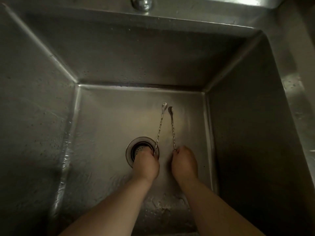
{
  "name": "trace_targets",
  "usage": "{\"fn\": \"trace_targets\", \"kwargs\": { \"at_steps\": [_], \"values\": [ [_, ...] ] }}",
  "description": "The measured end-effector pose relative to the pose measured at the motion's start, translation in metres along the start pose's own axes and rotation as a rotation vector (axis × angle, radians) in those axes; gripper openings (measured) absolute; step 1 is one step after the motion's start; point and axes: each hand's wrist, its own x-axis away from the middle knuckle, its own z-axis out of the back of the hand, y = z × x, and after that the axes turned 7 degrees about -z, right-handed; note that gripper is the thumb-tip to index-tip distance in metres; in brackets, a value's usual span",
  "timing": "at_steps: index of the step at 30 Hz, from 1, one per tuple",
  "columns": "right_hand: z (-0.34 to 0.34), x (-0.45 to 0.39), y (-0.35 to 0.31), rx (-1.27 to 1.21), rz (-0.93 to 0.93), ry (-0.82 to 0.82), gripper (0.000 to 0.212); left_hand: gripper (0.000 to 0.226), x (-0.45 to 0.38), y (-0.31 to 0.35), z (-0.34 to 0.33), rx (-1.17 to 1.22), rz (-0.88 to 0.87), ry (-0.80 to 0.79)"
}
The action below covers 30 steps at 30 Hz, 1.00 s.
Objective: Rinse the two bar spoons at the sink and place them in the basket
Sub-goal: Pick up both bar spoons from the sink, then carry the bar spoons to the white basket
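Head view looks straight down into a deep stainless steel sink (51, 116), dim light, wet walls with droplets. Both bare forearms reach in from the bottom edge.

The left hand (146, 165) is closed in a fist around the lower end of the left bar spoon (159, 128), knuckles up, sitting partly over the round drain strainer (136, 150) in the sink floor. The right hand (185, 161) is likewise closed around the lower end of the right bar spoon (172, 128), just right of the drain. The hands are near each other but apart, not touching.

Both spoons have twisted metal stems and point away from the person toward the back wall. The stems converge: wider apart at the hands, bowls just beside each other at the far ends, around the middle of the sink floor. Whether the bowls touch each other or the floor cannot be told. Bowl detail is blurred.

The sink floor looks wet, with rippled water near the left corner and splash marks between the forearms at the near side. The base of a faucet (142, 3) shows at the top edge, on the back rim. No clear water stream can be made out.
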Motion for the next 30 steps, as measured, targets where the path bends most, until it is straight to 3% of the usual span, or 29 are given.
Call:
{"fn": "trace_targets", "kwargs": {
  "at_steps": [7, 11, 15, 24, 30],
  "values": [
    [0.013, 0.011, -0.007, -0.066, -0.013, -0.108, 0.02, 0.006, 0.012, -0.002, 0.012, -0.024, -0.051, -0.02],
    [0.04, 0.037, -0.015, -0.19, 0.054, -0.122, 0.015, 0.012, 0.034, 0.01, 0.04, 0.004, -0.092, 0.045],
    [0.089, 0.076, -0.03, -0.242, 0.148, -0.058, 0.014, 0.023, 0.063, 0.037, 0.086, 0.038, -0.164, 0.101],
    [0.251, 0.191, -0.033, -0.478, 0.299, 0.049, 0.013, 0.021, 0.154, 0.139, 0.2, 0.06, -0.408, 0.162],
    [0.37, 0.239, 0.025, -0.57, 0.316, 0.326, 0.014, 0.022, 0.223, 0.247, 0.23, 0.126, -0.64, 0.132]
  ]
}}
